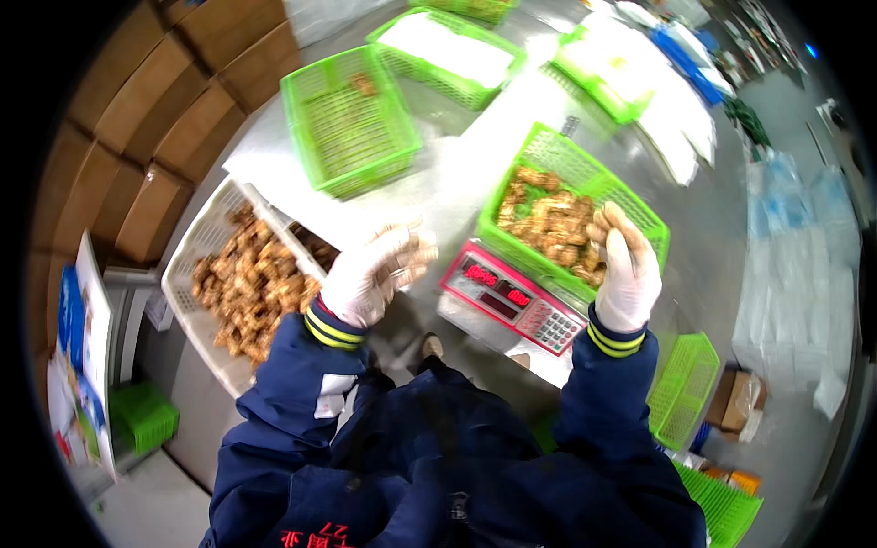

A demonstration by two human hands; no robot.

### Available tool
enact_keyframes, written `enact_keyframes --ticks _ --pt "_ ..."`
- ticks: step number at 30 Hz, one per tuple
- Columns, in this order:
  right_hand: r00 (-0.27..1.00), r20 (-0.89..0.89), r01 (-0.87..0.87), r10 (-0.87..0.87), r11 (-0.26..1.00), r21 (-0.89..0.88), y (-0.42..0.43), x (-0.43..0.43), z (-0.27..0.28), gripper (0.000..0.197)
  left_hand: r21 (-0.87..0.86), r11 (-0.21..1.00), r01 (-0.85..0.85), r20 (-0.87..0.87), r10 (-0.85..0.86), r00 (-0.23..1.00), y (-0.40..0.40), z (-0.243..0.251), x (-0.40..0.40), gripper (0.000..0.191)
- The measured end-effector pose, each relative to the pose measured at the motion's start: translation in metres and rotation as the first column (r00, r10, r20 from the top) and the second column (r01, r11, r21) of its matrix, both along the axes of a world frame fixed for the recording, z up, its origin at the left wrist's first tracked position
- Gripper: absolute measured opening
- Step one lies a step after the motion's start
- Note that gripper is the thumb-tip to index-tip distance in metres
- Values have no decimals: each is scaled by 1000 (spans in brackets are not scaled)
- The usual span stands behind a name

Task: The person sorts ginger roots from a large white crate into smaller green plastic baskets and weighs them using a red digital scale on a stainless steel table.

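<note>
My left hand (382, 272), in a whitish glove, hovers with fingers apart and nothing in it, beside a white plastic crate (199, 335). Knobbly brown roots (250, 284), resembling ginger, heap in that crate. On the right, my gloved right hand (627, 270) is over the near right rim of a green plastic basket (582, 161). Its fingers curl towards more such roots (551, 222) in the basket; whether they grip one is hidden. The basket rests on a red-edged digital weighing scale (514, 298) with lit red digits and a keypad.
Another green basket (349, 130) holds a small root piece at its far end. Beyond it stands a green basket with a white lining (445, 51). Cardboard boxes (151, 103) are stacked at left. Clear plastic bags (795, 274) lie at right, near a tilted green basket (685, 390).
</note>
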State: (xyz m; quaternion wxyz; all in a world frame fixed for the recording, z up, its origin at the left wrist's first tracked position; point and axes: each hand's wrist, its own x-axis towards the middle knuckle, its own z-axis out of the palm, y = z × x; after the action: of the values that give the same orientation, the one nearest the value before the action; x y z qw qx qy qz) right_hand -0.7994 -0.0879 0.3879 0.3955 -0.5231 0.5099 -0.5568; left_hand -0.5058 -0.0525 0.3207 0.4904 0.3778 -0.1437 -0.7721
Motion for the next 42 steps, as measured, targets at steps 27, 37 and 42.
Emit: enact_keyframes --ticks 27,37,42 --pt "87 -373 -614 924 344 710 133 428 -237 43 450 794 -409 -178 528 830 338 -144 217 36" --pt "6 55 -631 998 -39 775 136 439 -195 45 193 950 -247 -138 276 951 304 -152 216 36" --pt "-242 -525 -527 816 344 777 167 494 -269 52 271 872 -409 64 407 911 318 -136 204 28"
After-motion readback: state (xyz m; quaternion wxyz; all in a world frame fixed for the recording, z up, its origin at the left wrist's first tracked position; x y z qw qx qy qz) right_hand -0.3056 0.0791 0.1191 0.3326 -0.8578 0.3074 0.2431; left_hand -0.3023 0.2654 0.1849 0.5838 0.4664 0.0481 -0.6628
